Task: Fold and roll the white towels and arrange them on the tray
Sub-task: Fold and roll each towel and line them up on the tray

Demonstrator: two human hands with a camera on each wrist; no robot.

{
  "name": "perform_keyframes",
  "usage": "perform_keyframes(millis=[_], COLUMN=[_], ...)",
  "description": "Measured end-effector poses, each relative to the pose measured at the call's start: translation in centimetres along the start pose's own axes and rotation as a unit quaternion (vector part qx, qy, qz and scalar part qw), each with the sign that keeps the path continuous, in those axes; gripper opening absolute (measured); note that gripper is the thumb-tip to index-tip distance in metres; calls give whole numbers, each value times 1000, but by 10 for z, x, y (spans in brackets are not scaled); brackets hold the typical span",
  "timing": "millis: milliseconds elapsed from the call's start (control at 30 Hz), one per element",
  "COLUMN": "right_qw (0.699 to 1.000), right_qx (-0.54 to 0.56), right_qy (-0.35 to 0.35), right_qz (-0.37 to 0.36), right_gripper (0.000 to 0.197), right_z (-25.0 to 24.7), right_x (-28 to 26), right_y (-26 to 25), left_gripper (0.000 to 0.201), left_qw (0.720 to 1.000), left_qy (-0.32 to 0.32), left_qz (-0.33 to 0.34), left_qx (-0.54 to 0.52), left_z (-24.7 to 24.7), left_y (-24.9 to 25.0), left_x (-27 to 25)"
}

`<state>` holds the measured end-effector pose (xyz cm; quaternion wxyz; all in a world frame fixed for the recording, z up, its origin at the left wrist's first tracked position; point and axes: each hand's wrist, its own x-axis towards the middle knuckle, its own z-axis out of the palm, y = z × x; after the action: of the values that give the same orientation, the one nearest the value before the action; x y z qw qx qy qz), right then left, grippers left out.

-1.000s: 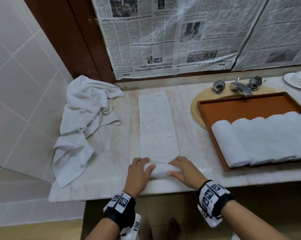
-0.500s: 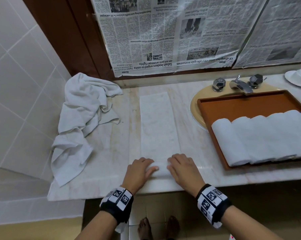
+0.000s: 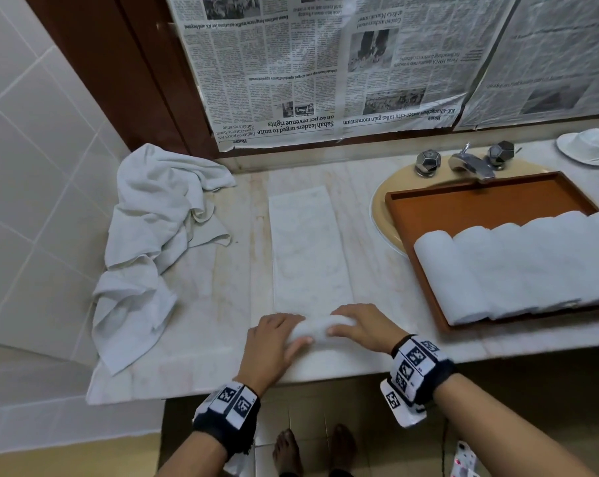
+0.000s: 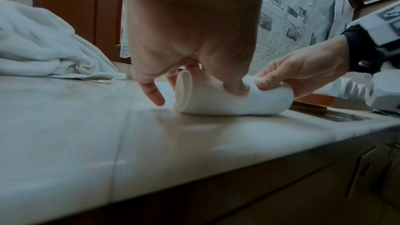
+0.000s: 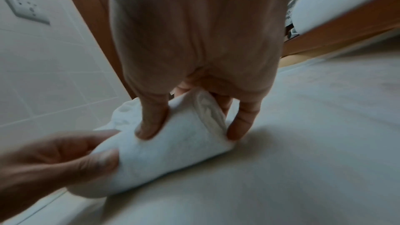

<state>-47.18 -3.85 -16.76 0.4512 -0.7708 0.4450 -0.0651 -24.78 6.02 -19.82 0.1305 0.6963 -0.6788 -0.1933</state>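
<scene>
A white towel folded into a long strip (image 3: pixel 308 249) lies on the marble counter, running away from me. Its near end is rolled into a small roll (image 3: pixel 317 329) (image 4: pixel 227 102) (image 5: pixel 173 145). My left hand (image 3: pixel 274 342) (image 4: pixel 190 67) grips the roll's left end, thumb on the near side and fingers over the top. My right hand (image 3: pixel 363 327) (image 5: pixel 194 109) grips the right end the same way. To the right, an orange-brown tray (image 3: pixel 480 204) over the sink holds several rolled white towels (image 3: pixel 518 270) side by side.
A heap of unfolded white towels (image 3: pixel 153 242) lies at the counter's left end by the tiled wall. Behind the tray are the tap (image 3: pixel 470 165) and a white dish (image 3: pixel 590 146). Newspaper (image 3: pixel 325 63) covers the wall behind. The counter edge is just in front of my wrists.
Half a second ago both hands pressed flat on the towel's near end; now they grip a thicker roll there. The view has shifted slightly.
</scene>
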Motion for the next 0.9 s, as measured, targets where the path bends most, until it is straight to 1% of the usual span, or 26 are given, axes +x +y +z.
perform_keyframes(millis=[33,67,100,133,167,200,233,267,300,333,400,467,533,600,633,700,733,767,800,867,900], right_qw=[1000,997,982,958,938,930,928,925,925,928,941,960,979,989,989,988,988,988,985,960,950], right_qx=[-8,-64,-158,-244,-292,-307,-308,-315,-322,-324,-303,-259,-196,-147,-142,-134,-125,-134,-173,-267,-292], right_qy=[18,48,95,141,169,182,184,181,165,146,118,73,27,-19,-45,-82,-82,-65,-26,66,79], right_qz=[1,-11,-33,-57,-75,-89,-102,-113,-115,-113,-95,-80,-51,-29,-19,11,24,29,13,-51,-81], right_gripper=[36,37,35,32,30,33,40,49,58,61,56,49,46,41,40,41,42,43,44,45,50], right_z=[3,8,14,21,28,34,37,40,40,38,29,20,10,0,-3,-5,-4,-3,1,12,17], right_x=[-1,-2,-3,-4,-6,-9,-11,-11,-11,-10,-6,0,4,4,4,3,2,0,-2,-10,-14], right_y=[0,0,0,-1,-4,-6,-7,-4,0,2,2,-1,-6,-12,-14,-14,-14,-13,-11,-8,-7], left_gripper=[63,63,62,63,66,71,74,73,68,61,48,44,51,58,59,61,61,61,63,65,64], left_qw=[1000,999,998,996,994,991,988,986,985,984,984,991,999,1000,1000,1000,998,995,992,988,986], left_qy=[-16,-31,-44,-55,-63,-66,-65,-63,-59,-55,-41,-20,12,17,11,-19,-39,-59,-72,-95,-111], left_qz=[-5,-11,-17,-24,-36,-51,-66,-76,-77,-74,-67,-53,-19,5,4,-7,-16,-27,-34,-43,-44], left_qx=[-12,-29,-45,-59,-77,-101,-123,-137,-145,-152,-159,-121,-39,11,13,-20,-47,-73,-94,-115,-118], left_z=[-2,-5,-6,-7,-8,-9,-9,-9,-8,-8,-10,-10,-9,-5,-3,-2,-2,-2,-4,-6,-7], left_y=[0,2,2,2,1,0,-1,-2,-1,0,6,9,11,11,11,8,6,2,-1,-8,-8], left_x=[3,6,10,14,18,22,26,28,30,30,26,17,7,-2,-5,-5,-4,0,5,18,23])
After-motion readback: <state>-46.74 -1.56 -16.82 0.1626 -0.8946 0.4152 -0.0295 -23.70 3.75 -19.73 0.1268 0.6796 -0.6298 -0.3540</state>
